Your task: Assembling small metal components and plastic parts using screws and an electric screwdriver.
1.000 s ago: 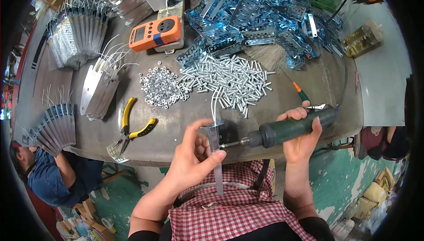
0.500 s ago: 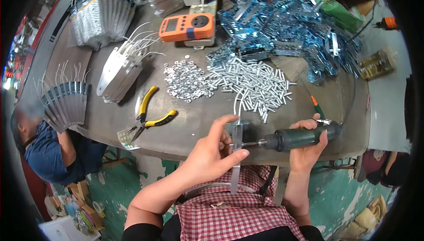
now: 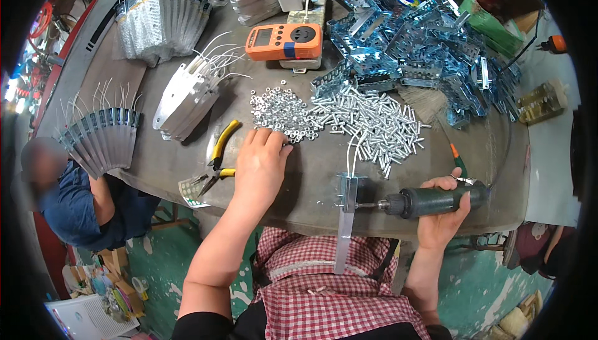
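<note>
My right hand (image 3: 439, 215) is wrapped round a dark electric screwdriver (image 3: 430, 202), whose bit points left and meets the side of a strip-shaped metal part (image 3: 344, 234). A blue metal bracket (image 3: 353, 185) sits at this part's upper end, with two white wires leading away; its lower end reaches past the table edge over my apron. At the near edge of a pile of small nuts (image 3: 280, 108), my left hand (image 3: 260, 165) has its fingers bent and drawn together. Its fingertips are partly hidden, so whatever they hold cannot be made out.
Yellow-handled pliers (image 3: 223, 144) lie left of my left hand. Silver screws (image 3: 374, 122) and blue brackets (image 3: 423, 47) are heaped farther right. An orange meter (image 3: 284, 41), wired metal parts (image 3: 187, 100) and a small screwdriver (image 3: 458, 159) lie around. Another person (image 3: 99, 209) sits at left.
My left hand has let go of the metal part and moved left and away from me to the nuts. My right hand still holds the electric screwdriver against the part.
</note>
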